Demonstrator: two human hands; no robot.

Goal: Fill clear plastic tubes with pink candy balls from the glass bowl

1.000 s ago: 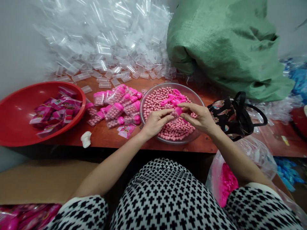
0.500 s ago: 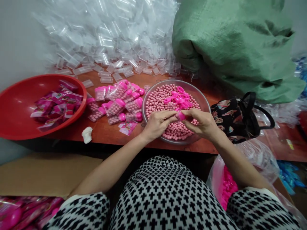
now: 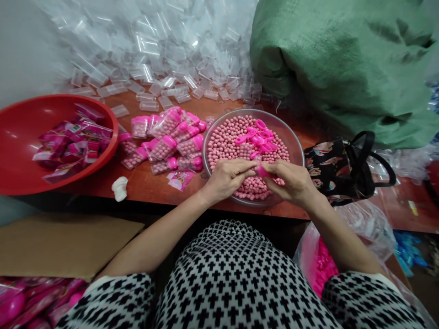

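Over a clear bowl (image 3: 295,141) full of pink candy balls (image 3: 226,139), my left hand (image 3: 228,177) and my right hand (image 3: 291,183) meet. Between them they pinch a small container with a pink cap (image 3: 262,171). The left fingers close on the container's body, most of it hidden. The right fingers press on the cap. Loose pink caps (image 3: 259,135) lie on the candy at the bowl's far side. Left of the bowl is a pile of filled, capped containers (image 3: 168,141).
A red basin (image 3: 20,169) with pink packets sits at the left. A heap of empty clear containers (image 3: 154,50) lies behind, a green sack (image 3: 343,59) at the back right, and a dark handbag (image 3: 343,164) by the bowl. A bag of pink caps (image 3: 322,269) hangs below the table edge.
Both hands have drawn slightly nearer to me over the bowl, and the right fingers have closed tighter on the pink cap. The view has tilted a little.
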